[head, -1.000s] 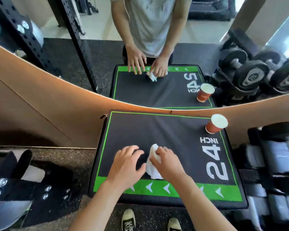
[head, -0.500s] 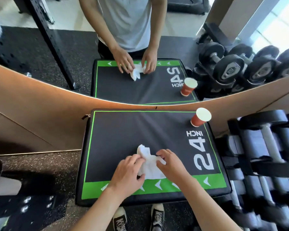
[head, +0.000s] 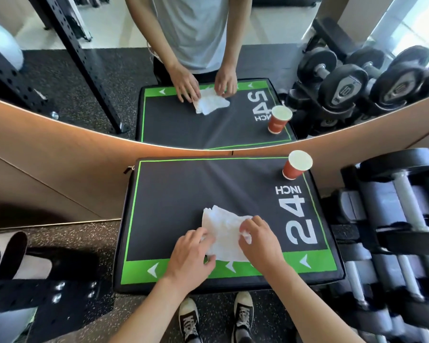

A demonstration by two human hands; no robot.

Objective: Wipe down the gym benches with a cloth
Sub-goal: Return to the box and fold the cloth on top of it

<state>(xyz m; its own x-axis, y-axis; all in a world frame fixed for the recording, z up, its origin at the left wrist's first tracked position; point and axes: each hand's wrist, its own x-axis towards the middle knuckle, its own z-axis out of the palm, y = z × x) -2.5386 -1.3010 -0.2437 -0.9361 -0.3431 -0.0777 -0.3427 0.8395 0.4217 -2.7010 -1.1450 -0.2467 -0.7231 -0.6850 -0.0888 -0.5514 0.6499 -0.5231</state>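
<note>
As both hands work at the near edge of a padded platform, the white cloth (head: 224,235) between them now lies spread into a loose sheet, where a second ago it was a small crumpled wad tucked under the right hand. The left hand (head: 192,252) rests flat with fingers together, pinning the cloth's near left edge against the surface. The right hand (head: 259,240) curls its fingers around the cloth's right edge, pinching a fold of it. The cloth covers the near middle of the platform, its near edge touching the green border strip and its far corner reaching out over the black centre.

The platform (head: 174,194) is a black padded jump box with a green outline, white arrows along the near strip and "24 INCH" printed on its right side. A red paper cup (head: 296,167) stands upright on the far right corner, well apart from the cloth. Past the far edge, a wall mirror (head: 104,70) reflects the person, the box and the cup. A rack of dumbbells (head: 394,219) stands to the right, and the person's black sneakers (head: 216,318) show below the near edge.

Opening the cloth suggests preparation: wiping strokes appear not yet begun, and most of the black surface still awaits them.
</note>
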